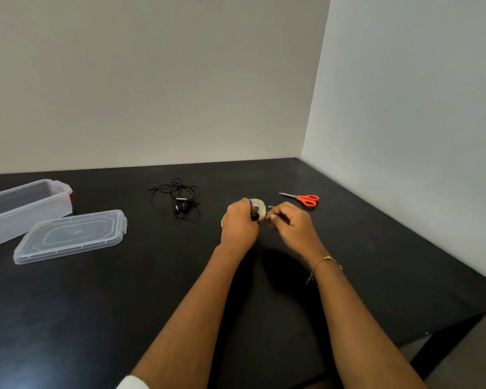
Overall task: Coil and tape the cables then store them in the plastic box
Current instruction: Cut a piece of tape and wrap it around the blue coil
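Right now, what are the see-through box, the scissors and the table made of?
The box and its lid look like clear, slightly frosted plastic: you can see the table through them. The scissors have shiny grey blades, probably metal, and glossy orange handles, likely plastic. The table is matte black, perhaps painted wood; I can't be sure.
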Demonstrator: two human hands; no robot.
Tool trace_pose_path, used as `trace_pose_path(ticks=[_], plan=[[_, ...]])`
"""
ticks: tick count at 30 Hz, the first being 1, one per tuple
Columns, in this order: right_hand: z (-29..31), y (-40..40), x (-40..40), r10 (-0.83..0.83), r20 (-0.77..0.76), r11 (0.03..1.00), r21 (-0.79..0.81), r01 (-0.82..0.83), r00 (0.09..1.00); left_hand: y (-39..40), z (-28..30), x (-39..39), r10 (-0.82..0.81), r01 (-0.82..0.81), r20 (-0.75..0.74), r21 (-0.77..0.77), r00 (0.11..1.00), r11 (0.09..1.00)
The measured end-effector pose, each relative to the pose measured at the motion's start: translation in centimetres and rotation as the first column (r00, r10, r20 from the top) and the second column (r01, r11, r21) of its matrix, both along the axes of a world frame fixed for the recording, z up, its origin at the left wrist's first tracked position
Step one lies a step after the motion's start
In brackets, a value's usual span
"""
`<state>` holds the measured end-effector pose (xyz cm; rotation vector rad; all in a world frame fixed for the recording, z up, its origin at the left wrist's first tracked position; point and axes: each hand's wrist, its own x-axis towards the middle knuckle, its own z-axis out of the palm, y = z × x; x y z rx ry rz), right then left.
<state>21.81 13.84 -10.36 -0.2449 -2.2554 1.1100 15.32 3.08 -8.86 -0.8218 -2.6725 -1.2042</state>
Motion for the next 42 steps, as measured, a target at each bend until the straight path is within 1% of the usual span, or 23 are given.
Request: trace_pose_path(ticks=[3,5,8,11,15,18,20,22,24,26,29,33,35,37,40,42], plan=[[0.2,0.1,0.1,-0.036,-0.012,0.997,-0.071,0.035,0.999,-0.2,0.0,-0.2,-0.072,0.071,0.004,0.072,0.997,0.995],[0.3,0.1,0.2,-0.048,-0.008,0.992,-0.118,0.047,0.999,-0.7,0.1,-0.4,-0.116,0.120,-0.052,0.077,0.992,0.990],[0.5,0.0,0.2,-0.050,-0.009,0.979,-0.197,0.047,0.999,-1.7,0.1,-1.0,-0.158,0.160,-0.118,0.005,0.980,0.987],[0.7,0.0,0.2,-0.046,-0.013,0.962,-0.268,0.040,0.999,-2.3,-0.2,-1.5,-0.188,0.178,-0.119,-0.087,0.975,0.980],[0.4,-0.1,0.2,-0.016,0.011,0.985,-0.170,0.018,1.000,-2.0,-0.2,-1.0,-0.143,0.133,-0.205,-0.065,0.968,0.989],[0.3,0.0,0.1,0.013,0.020,0.986,-0.169,-0.009,1.000,-1.8,-0.2,-0.7,-0.156,0.137,-0.215,-0.103,0.964,0.985],[0.2,0.0,0.1,-0.006,0.016,0.990,-0.138,0.009,1.000,-1.8,-0.2,-0.8,-0.165,0.142,-0.209,-0.124,0.964,0.982],[0.1,0.1,-0.1,-0.062,0.009,0.997,-0.051,0.063,0.998,-1.9,-0.2,-0.9,-0.169,0.145,-0.217,-0.123,0.961,0.982],[0.0,0.2,-0.1,-0.132,-0.023,0.991,0.022,0.133,0.991,-1.9,-0.2,-0.8,-0.163,0.137,-0.217,-0.128,0.963,0.982],[-0.1,0.3,-0.1,-0.173,-0.082,0.984,0.027,0.176,0.981,-1.8,-0.1,-0.7,-0.145,0.117,-0.216,-0.139,0.966,0.983],[0.0,0.2,0.0,-0.190,-0.131,0.980,0.029,0.195,0.973,-1.6,0.0,-0.6,-0.117,0.089,-0.204,-0.141,0.972,0.986],[0.0,0.2,0.0,-0.186,-0.205,0.969,0.121,0.214,0.961,-1.5,0.1,-0.4,-0.013,-0.017,-0.213,-0.138,0.977,0.990],[0.2,0.4,0.1,-0.181,-0.255,0.972,0.101,0.212,0.950,-1.9,-0.2,-0.7,0.065,-0.090,-0.178,-0.139,0.982,0.986],[0.4,0.5,0.1,-0.167,-0.270,0.979,0.068,0.191,0.948,-2.4,-0.5,-1.2,0.102,-0.118,-0.124,-0.133,0.987,0.984],[0.2,0.1,-0.2,-0.117,-0.224,0.986,0.093,0.141,0.968,-2.5,-0.7,-1.6,0.066,-0.089,-0.144,-0.161,0.987,0.983],[-0.1,-0.2,-0.5,-0.097,-0.157,0.991,0.074,0.109,0.983,-2.3,-0.7,-1.4,0.006,-0.034,-0.168,-0.166,0.986,0.985]])
